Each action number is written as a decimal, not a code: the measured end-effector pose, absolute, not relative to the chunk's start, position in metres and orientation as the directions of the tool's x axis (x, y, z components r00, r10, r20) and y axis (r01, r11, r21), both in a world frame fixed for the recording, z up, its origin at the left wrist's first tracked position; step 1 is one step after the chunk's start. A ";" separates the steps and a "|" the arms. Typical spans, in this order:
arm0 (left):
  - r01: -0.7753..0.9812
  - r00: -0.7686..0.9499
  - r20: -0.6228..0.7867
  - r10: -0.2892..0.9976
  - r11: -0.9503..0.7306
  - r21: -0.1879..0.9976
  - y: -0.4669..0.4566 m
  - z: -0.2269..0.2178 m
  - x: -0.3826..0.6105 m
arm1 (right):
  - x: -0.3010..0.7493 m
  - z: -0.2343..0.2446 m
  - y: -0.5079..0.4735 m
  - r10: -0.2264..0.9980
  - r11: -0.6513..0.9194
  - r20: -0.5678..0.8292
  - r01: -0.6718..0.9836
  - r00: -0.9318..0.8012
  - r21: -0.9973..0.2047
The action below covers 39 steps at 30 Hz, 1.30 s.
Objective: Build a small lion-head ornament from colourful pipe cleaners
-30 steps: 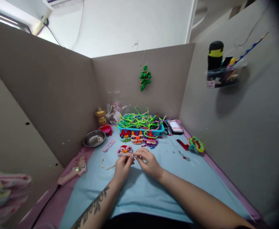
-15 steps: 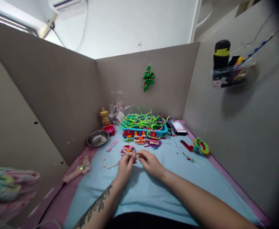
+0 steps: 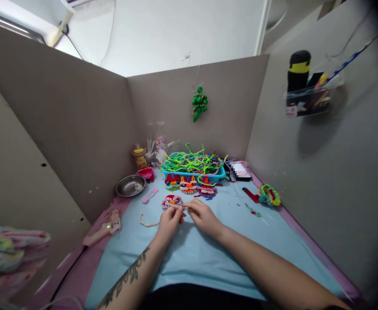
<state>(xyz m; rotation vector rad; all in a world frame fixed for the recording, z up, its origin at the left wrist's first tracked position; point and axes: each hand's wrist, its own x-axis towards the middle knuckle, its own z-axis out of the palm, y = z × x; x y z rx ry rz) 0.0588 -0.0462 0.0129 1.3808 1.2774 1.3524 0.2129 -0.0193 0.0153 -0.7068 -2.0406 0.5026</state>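
Observation:
My left hand (image 3: pixel 168 223) is pinched on a whitish pipe cleaner (image 3: pixel 149 224), whose loose curved tail lies on the cloth to the left. A pale thin length shows above the left fingertips and runs toward my right hand (image 3: pixel 203 218). The right fingers are closed at its other end, close to the left ones; exactly how they grip it is too small to see. Just beyond the hands lies a pink and red fuzzy pipe-cleaner figure (image 3: pixel 169 199), its lower edge partly covered by the pale length.
A blue basket (image 3: pixel 221 175) piled with colourful pipe cleaners stands at the back, several fuzzy figures (image 3: pixel 188 185) before it. To the left are a metal bowl (image 3: pixel 122 188), a pink clip-like piece (image 3: pixel 150 195) and a glue gun (image 3: pixel 106 230). Coiled bands (image 3: pixel 274 194) lie right.
The pale length between my hands now lies more level and shows longer above the left fingertips. The hands stay close together, and the whole view has shifted slightly.

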 end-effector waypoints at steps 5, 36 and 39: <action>0.051 -0.154 0.196 0.968 -0.190 0.980 -0.045 0.011 0.056 | 0.214 0.020 -0.028 0.598 0.782 0.722 0.452 -0.348 -0.430; -0.260 -0.127 0.058 0.990 -0.090 0.961 -0.035 -0.003 0.057 | 0.203 0.020 -0.030 0.583 0.741 0.747 0.587 -0.319 -0.327; -0.271 -0.139 0.061 0.988 -0.098 0.958 -0.035 -0.004 0.057 | 0.203 0.020 -0.029 0.572 0.746 0.759 0.583 -0.312 -0.323</action>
